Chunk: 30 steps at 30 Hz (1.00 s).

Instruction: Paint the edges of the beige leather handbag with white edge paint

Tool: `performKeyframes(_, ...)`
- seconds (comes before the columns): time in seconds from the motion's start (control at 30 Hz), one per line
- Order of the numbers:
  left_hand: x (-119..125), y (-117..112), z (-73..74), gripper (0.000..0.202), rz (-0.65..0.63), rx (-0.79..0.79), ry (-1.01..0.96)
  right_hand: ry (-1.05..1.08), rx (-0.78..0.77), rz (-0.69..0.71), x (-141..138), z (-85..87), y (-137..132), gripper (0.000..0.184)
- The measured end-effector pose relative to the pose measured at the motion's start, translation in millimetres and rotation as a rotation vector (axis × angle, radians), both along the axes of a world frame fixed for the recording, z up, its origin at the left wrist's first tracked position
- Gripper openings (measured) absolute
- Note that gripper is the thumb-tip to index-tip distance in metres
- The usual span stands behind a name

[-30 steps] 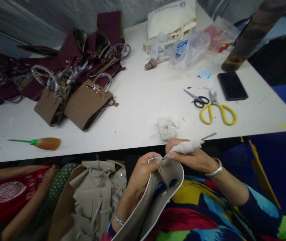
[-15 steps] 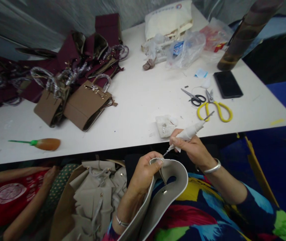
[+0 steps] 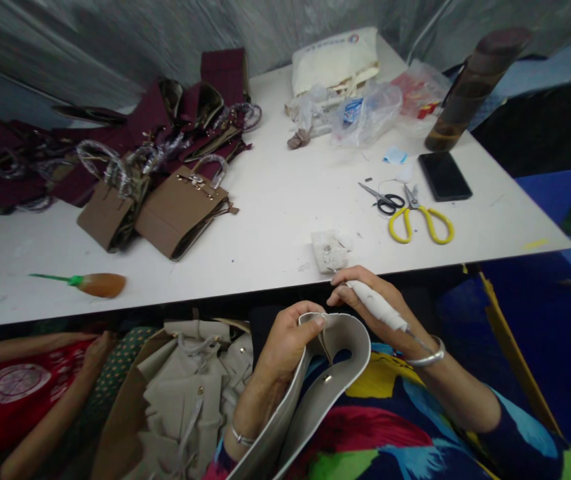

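Note:
My left hand (image 3: 290,340) is closed on the edge of a pale grey leather bag piece (image 3: 353,330), thumb on top and fingers beneath. The piece curls round in a loop and carries a small metal fitting (image 3: 326,379). My right hand (image 3: 365,293) holds a tool with a white-wrapped handle (image 3: 376,305), tucked along the hand with a thin metal end pointing back toward the wrist. The right fingertips are by the table edge, close to a small stained white pad (image 3: 329,251); whether they touch it I cannot tell.
Yellow-handled scissors (image 3: 433,223), small black scissors (image 3: 388,202) and a phone (image 3: 444,177) lie right; a dark bottle (image 3: 465,93) stands behind. Brown bags (image 3: 180,213) and an orange squeeze bottle (image 3: 103,285) are left. Grey pieces (image 3: 185,400) fill a box beside a co-worker's arm (image 3: 50,427).
My right hand has drawn the tool away from the leather edge and turned it back along the hand, fingers now near the pad. My left hand keeps its hold. The view shifted slightly.

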<state>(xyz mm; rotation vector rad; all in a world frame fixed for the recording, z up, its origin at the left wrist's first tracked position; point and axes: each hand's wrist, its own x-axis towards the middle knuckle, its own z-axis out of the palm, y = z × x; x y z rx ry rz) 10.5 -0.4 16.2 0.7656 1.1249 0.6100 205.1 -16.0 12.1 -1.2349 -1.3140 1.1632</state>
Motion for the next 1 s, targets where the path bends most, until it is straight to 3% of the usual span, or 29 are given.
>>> performKeyframes(0.3,10,-11,4.8,0.026,-0.072,0.108,0.151,-0.235,-0.007,0.223,3,14.9,-21,0.026)
performKeyframes(0.63,13,-20,2.1,0.018,-0.127,0.192,0.172,-0.26,-0.049,0.166,0,16.2,-35,0.031)
performKeyframes(1.0,11,-21,8.2,0.02,-0.098,0.131,0.167,-0.207,-0.012,0.116,-7,15.4,-39,0.025)
